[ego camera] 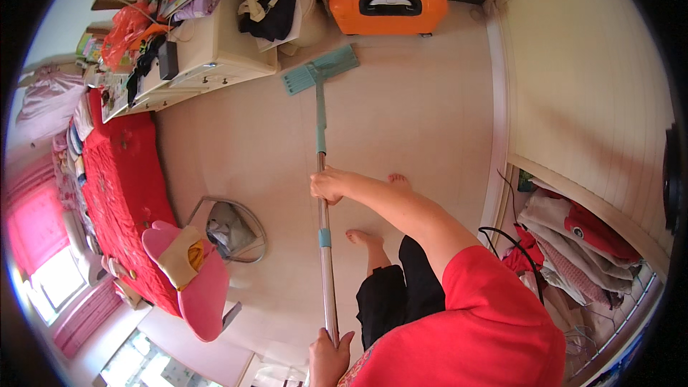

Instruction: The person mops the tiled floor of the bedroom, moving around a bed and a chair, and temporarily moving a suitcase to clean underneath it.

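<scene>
My right hand (pixel 329 185) is closed around the metal pole (pixel 327 274) of a flat mop, just below its blue-green lower section. At the bottom of the view my left hand (pixel 328 357) grips the same pole near its upper end, with the thumb along it. The mop's flat blue-green head (pixel 321 69) lies on the pale floor, tilted across the view, between the white cabinet's corner and the orange suitcase. Under the head, any pad is hidden. My bare feet are on the floor to the right of the pole.
An orange suitcase (pixel 387 2) stands by the wall, beside a dark bag (pixel 271 2). A white cabinet (pixel 231 48) holds books and bags. At left are a red-covered bed (pixel 126 172), a pink chair (pixel 207 293) and a metal-framed item (pixel 231 228). Folded clothes (pixel 580 242) fill an open wardrobe.
</scene>
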{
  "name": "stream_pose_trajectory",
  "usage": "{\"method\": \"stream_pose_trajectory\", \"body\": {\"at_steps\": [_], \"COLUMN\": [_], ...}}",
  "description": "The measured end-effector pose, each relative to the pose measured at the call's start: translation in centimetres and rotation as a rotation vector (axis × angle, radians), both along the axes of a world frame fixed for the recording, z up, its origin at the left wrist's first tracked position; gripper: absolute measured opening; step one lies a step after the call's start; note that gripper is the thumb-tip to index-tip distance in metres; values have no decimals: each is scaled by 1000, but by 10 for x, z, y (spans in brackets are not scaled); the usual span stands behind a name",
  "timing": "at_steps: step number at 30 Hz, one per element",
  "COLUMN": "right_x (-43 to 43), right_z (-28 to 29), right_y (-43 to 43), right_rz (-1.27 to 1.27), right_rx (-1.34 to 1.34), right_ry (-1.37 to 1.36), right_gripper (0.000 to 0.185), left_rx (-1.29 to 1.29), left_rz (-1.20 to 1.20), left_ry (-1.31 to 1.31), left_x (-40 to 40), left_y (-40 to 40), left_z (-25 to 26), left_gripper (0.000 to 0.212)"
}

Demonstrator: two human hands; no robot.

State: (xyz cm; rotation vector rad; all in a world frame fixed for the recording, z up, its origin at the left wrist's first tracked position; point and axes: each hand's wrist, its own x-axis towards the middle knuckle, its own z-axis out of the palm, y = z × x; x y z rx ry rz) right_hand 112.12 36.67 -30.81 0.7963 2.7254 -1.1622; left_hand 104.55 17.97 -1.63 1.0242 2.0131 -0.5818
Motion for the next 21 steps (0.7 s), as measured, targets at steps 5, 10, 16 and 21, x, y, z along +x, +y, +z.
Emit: {"method": "stream_pose_trajectory", "body": {"at_steps": [5, 10, 16, 21], "right_x": [40, 110, 104, 33], "right_z": [-15, -14, -10, 26], "right_y": [-8, -19, -80, -183], "right_rz": [-17, -344, -515, -461], "right_rx": [47, 50, 72, -208], "right_ry": [-65, 36, 198, 364], "right_gripper": [10, 6, 13, 15], "left_rx": [-86, -50, -83, -451], "left_rz": [-3, -320, -460, -493], "left_ry": [-8, -8, 128, 236], "left_x": [22, 34, 31, -15], "left_y": [-3, 17, 0, -49], "left_z": [-18, -21, 24, 71], "left_gripper": [37, 36, 28, 34]}}
